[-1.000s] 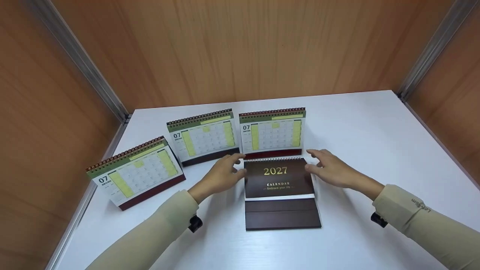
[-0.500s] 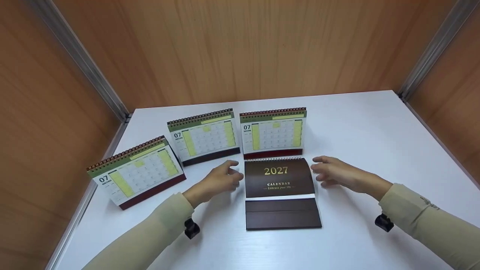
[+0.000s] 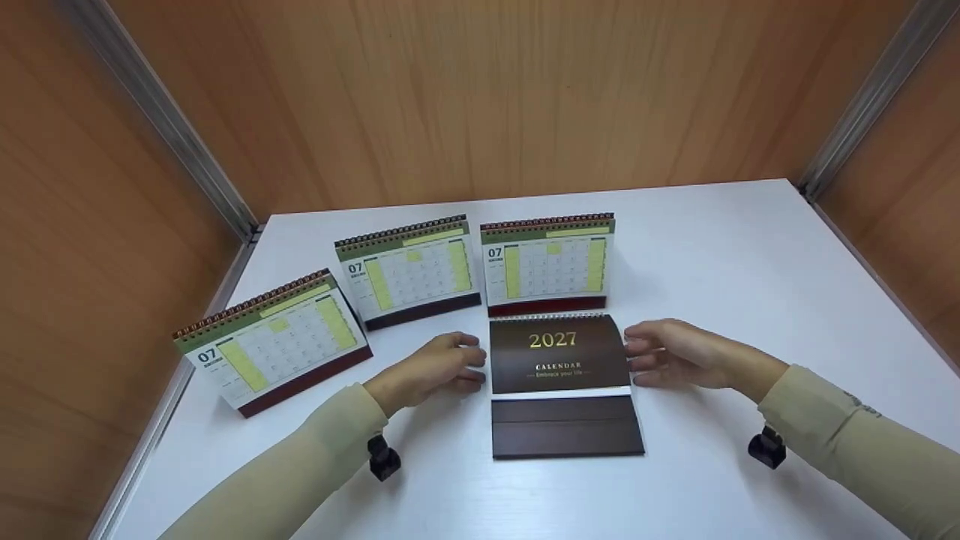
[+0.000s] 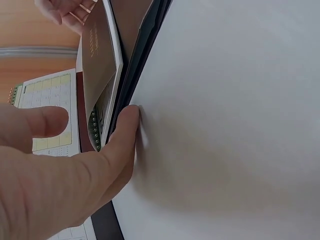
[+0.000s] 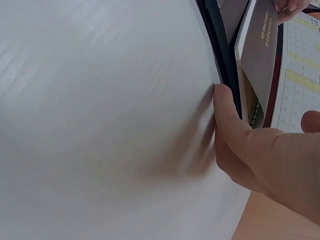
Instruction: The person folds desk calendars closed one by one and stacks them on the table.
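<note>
At far left, a maroon-based desk calendar [image 3: 274,345] stands angled on the white table [image 3: 712,247]. Just beside it stands a black-based desk calendar [image 3: 411,276]. Next comes the left hand [image 3: 431,370], thumb apart from its slightly bent fingers, fingertips at the left edge of the brown 2027 calendar [image 3: 560,375]. That calendar lies between both hands, directly in front of a red-based desk calendar [image 3: 547,262]. The right hand [image 3: 686,356] is at its right edge, thumb and fingers likewise apart; whether either hand touches it, I cannot tell.
</note>
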Demonstrator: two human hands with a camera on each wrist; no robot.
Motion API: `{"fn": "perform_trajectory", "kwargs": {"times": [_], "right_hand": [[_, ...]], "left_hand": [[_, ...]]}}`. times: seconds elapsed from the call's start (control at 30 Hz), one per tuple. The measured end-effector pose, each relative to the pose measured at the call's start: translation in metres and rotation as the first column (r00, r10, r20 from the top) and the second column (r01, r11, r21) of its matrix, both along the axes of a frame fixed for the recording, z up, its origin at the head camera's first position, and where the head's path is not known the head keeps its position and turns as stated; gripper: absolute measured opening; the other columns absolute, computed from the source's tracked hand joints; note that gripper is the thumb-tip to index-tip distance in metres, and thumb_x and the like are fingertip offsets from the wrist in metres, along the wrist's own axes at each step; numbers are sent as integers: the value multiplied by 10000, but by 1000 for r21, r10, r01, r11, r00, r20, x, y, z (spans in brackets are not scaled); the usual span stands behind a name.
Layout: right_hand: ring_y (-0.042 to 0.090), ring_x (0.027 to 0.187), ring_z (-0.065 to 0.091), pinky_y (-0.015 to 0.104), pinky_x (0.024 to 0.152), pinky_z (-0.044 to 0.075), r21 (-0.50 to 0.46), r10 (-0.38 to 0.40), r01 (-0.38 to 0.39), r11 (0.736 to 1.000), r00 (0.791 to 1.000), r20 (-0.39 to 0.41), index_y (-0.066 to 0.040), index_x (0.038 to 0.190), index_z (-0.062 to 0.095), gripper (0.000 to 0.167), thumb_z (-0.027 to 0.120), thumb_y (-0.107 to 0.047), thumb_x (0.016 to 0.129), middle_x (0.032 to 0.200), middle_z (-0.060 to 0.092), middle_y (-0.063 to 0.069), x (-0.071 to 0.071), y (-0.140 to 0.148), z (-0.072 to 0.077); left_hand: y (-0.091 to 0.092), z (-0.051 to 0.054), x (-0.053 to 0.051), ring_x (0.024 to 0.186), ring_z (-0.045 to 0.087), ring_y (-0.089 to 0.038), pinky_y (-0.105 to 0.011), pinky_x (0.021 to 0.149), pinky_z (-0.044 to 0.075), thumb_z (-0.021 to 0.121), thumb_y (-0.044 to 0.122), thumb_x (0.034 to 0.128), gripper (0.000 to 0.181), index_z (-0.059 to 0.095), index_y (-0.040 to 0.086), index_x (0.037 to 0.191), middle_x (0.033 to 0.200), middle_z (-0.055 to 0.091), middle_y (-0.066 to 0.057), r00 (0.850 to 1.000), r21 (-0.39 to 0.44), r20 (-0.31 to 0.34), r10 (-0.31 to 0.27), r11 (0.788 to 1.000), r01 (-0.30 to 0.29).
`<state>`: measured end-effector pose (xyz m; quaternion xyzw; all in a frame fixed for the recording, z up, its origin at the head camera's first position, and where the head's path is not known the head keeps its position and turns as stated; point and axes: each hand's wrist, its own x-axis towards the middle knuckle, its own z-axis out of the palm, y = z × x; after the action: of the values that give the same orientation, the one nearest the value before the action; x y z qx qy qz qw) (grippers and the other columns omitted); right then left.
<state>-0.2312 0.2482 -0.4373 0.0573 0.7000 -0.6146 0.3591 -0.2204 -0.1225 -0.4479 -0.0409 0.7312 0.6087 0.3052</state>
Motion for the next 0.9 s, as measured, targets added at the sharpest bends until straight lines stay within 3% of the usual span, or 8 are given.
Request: {"fn": "perform_trajectory", "kwargs": {"times": [0.17,0.4,0.57,0.7,0.9], "right_hand": [[258,1213,657,436,1080,552,-63,-14,18,998,998,68,75,1443,458,498,475,-279,1094,1324,626,150,-1,-3,-1],[250,1169,662,434,1057,567,-105,-29,43,994,991,127,26,1337,516,389,456,-267,1087,1225,665,116,-2,-7,1],[221,1106,677,409,1001,587,-105,-46,60,993,991,129,-57,1111,584,227,452,-239,1078,1116,686,75,-3,-10,1],[189,1014,651,363,926,586,-59,-68,75,995,991,113,-106,970,547,176,469,-235,1061,1000,635,39,-4,-15,1],[165,955,621,332,900,596,43,-78,75,996,995,61,-73,1144,526,217,519,-254,1025,977,594,29,-3,-18,-3]], "left_hand": [[0,-2,-2,1200,693,-347,-411,1029,590,572,133,1021,567,427,-141,1495,1370,595,-259,999,9,26,-20,1000,20],[4,-2,-3,1149,712,-300,-403,1017,596,551,180,1050,515,484,-148,1441,1380,623,-261,998,16,41,-44,999,43],[8,-2,-3,1104,721,-277,-399,1006,601,544,155,1048,467,523,-148,1403,1326,657,-248,999,25,47,-23,999,22],[11,-3,-1,1036,707,-236,-387,997,602,531,131,1038,431,557,-146,1367,1253,680,-214,999,32,35,2,999,-3],[16,-8,0,987,693,-215,-392,1010,597,531,105,999,434,563,-151,1347,1145,705,-174,998,44,23,51,998,-52]]}}
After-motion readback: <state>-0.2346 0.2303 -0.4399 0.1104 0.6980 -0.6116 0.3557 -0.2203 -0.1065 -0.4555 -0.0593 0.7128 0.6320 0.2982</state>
